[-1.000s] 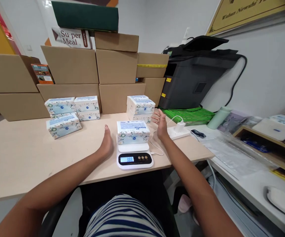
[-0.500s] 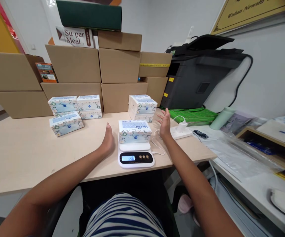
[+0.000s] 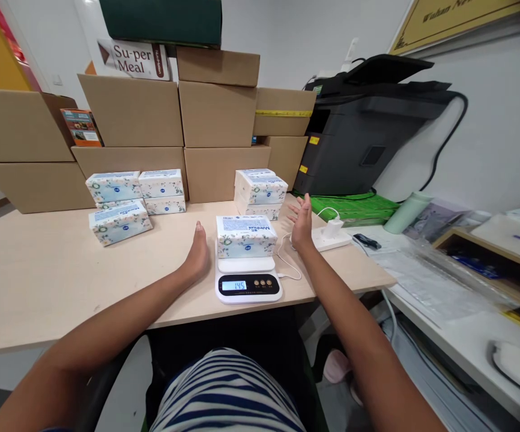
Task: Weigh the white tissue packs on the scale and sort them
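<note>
A floral tissue pack [image 3: 246, 240] rests flat on a white digital scale [image 3: 248, 298], whose lit display reads about 145. To the left of the scale, my left hand [image 3: 198, 258] stands on edge over the table, holding nothing, thumb up and its other fingers largely hidden. My right hand [image 3: 302, 223] is raised on the other side with fingers spread, touching neither pack nor scale. Behind the scale are stacked tissue packs [image 3: 262, 193]. At the left, more stacked packs [image 3: 161, 185] stand behind one angled tissue pack [image 3: 120, 223].
Cardboard boxes [image 3: 224, 174] line the back of the wooden table [image 3: 53, 282]. A black printer [image 3: 354, 144] stands at the right rear. Near my right hand lies a white power strip [image 3: 331, 239], with a cable running to the scale. A side desk holds a green cylinder [image 3: 408, 213].
The scale's display has gone from about 146 to about 145. The view has shifted slightly; both hands stay in about the same place beside the scale.
</note>
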### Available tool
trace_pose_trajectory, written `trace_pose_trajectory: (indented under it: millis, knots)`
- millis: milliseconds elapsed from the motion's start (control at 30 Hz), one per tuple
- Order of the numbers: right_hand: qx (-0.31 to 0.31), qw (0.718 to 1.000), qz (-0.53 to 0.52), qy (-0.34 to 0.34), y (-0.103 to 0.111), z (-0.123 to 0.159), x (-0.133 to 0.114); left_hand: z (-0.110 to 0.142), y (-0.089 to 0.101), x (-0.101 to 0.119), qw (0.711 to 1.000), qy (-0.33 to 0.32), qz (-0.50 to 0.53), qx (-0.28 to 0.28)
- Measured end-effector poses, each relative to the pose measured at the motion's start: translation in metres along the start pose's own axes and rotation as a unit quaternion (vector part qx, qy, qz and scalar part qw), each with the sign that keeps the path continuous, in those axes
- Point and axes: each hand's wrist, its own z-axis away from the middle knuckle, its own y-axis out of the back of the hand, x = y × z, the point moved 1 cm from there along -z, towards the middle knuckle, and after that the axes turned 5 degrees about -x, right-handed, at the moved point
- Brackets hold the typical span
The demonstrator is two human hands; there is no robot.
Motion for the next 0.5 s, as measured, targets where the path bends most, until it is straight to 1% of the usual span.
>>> trace_pose_trajectory:
  millis: [167,367,500]
  knots:
    - [0.005,1.000,0.000,-0.002,-0.001,0.000,-0.002,0.000,0.000,-0.001,1.000,-0.002,-0.004,-0.008]
    - [0.002,1.000,0.000,-0.009,0.001,0.004,-0.007,-0.001,-0.001,-0.001,1.000,-0.002,0.002,-0.002]
    - [0.005,1.000,-0.005,-0.014,-0.001,0.003,-0.012,-0.002,-0.001,-0.003,1.000,-0.001,-0.013,-0.012]
